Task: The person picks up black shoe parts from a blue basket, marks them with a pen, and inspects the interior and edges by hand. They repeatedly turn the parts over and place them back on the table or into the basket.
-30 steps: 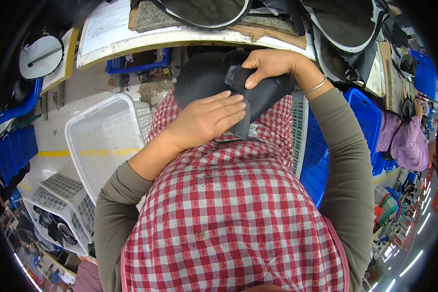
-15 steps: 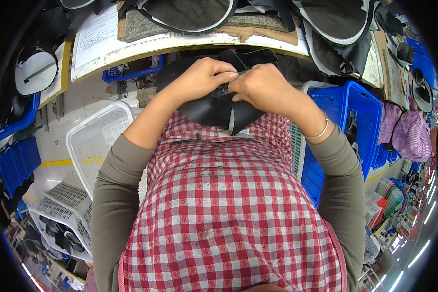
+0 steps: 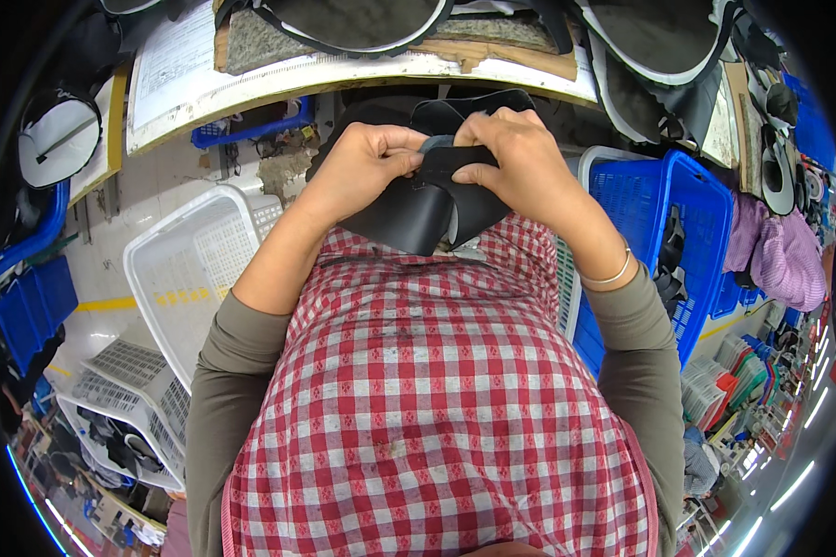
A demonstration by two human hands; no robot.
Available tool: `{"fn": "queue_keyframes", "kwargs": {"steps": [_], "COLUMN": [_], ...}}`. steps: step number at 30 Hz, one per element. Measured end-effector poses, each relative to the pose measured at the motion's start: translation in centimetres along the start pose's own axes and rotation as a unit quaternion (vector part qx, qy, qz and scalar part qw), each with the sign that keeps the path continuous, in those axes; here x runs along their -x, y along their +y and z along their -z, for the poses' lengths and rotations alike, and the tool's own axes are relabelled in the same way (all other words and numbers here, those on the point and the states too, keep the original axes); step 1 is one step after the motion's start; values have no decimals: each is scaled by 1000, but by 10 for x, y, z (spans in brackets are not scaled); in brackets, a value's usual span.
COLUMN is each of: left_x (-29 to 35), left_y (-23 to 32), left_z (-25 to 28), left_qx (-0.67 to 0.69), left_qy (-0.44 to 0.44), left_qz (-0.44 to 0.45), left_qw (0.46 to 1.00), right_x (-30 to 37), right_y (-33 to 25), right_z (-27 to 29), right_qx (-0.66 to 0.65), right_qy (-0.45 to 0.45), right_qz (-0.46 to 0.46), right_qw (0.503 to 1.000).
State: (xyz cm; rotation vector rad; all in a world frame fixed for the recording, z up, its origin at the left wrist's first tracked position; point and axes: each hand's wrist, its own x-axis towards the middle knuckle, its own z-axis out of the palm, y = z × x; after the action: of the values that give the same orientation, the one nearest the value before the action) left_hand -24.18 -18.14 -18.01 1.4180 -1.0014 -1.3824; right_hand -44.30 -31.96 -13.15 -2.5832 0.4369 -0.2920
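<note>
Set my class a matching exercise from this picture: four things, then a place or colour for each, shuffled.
Things:
1. black leather-like piece
2. bangle
3. apron
4. printed paper sheet

Places or colours:
A. red and white checks
B. on the bench, upper left
C. held by the left hand and right hand
D. around the right wrist

Pairs: 1-C; 2-D; 3-A; 4-B

Left grip (image 3: 358,174), earlier flat on black piece (image 3: 404,221), now pinching it; right grip (image 3: 527,165) shifted away from left.
</note>
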Motion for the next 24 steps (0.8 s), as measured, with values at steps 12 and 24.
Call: {"fn": "queue_keyframes", "kwargs": {"steps": [12, 24], "left_x": [13, 20], "left_y": [10, 13], "left_z": [-9, -19], "left_qx": [193, 164], "left_qy": [43, 29], "left_qz": [37, 46], "left_qw": [980, 985], "right_x": [-4, -5], "right_y": [-9, -14], "right_z": [1, -2], "right_qx": [39, 78], "right_qy": [24, 41], "right_qz": [-22, -16], "right_qw": [999, 996]}}
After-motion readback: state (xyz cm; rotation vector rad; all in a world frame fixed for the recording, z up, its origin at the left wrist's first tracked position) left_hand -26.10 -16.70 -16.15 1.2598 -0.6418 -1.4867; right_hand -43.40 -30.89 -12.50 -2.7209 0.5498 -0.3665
